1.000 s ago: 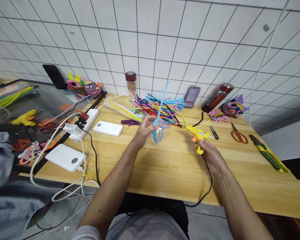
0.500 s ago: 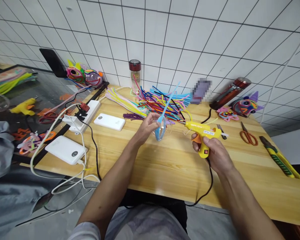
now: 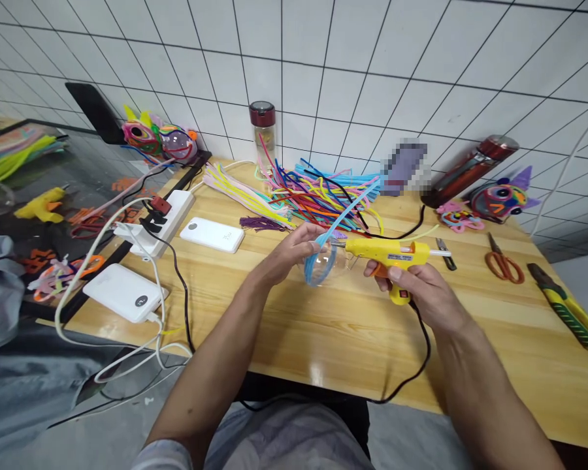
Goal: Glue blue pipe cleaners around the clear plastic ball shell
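My left hand (image 3: 294, 251) pinches light blue pipe cleaners (image 3: 351, 210) against a clear plastic ball (image 3: 342, 269). Part of the blue bends in a loop around the ball, while a free end sticks up to the right. In my right hand (image 3: 428, 290) is a yellow hot glue gun (image 3: 372, 249), held by its grip with fingers at the orange trigger. Its metal nozzle points left and reaches the blue strands beside my left fingertips; whether it touches them I cannot tell. A whitish glue stick (image 3: 443, 253) pokes out of the gun's back.
Behind my hands lies a heap of colourful pipe cleaners (image 3: 318, 196). Scissors (image 3: 504, 264), pliers (image 3: 568, 310) and a thermos (image 3: 473, 171) are at the right. Power banks (image 3: 212, 235), a power strip (image 3: 169, 222) and loose cables are at the left. The gun's black cord (image 3: 424, 365) hangs over the front edge.
The glue gun has moved left, bringing its nozzle to the blue pipe cleaners at my left fingers. The blue free end now leans further right. The view has shifted slightly.
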`<act>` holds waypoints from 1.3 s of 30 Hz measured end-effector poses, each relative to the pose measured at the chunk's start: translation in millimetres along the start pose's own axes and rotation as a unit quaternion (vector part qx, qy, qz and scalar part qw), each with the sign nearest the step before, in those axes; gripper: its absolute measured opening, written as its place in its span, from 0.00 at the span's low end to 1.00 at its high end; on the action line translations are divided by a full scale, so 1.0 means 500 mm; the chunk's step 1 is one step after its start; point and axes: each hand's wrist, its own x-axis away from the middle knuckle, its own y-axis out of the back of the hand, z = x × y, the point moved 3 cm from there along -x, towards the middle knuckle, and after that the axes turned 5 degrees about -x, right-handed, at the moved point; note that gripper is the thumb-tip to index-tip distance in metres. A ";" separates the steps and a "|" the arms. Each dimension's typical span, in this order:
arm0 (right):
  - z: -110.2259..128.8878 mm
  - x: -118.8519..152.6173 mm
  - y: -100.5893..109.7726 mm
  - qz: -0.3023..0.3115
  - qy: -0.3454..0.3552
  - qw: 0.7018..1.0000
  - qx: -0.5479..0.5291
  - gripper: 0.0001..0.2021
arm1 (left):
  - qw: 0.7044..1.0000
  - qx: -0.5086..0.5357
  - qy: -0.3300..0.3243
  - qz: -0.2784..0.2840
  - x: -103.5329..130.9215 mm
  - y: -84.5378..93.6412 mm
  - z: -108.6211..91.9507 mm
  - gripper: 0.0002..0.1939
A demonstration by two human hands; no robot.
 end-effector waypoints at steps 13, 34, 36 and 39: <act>0.007 0.008 0.010 0.009 -0.016 1.000 0.014 0.27 | 0.997 -0.016 -0.028 0.066 0.009 -0.005 -0.007 0.26; -0.008 0.031 0.029 0.003 -0.060 0.998 0.013 0.29 | 0.991 -0.114 -0.068 0.025 0.027 -0.021 -0.027 0.23; -0.008 0.031 0.027 0.001 -0.065 0.998 0.012 0.30 | 0.991 -0.112 -0.070 0.022 0.027 -0.023 -0.029 0.23; -0.006 0.031 0.024 0.000 -0.068 0.998 0.008 0.30 | 0.991 -0.116 -0.067 0.022 0.027 -0.026 -0.031 0.23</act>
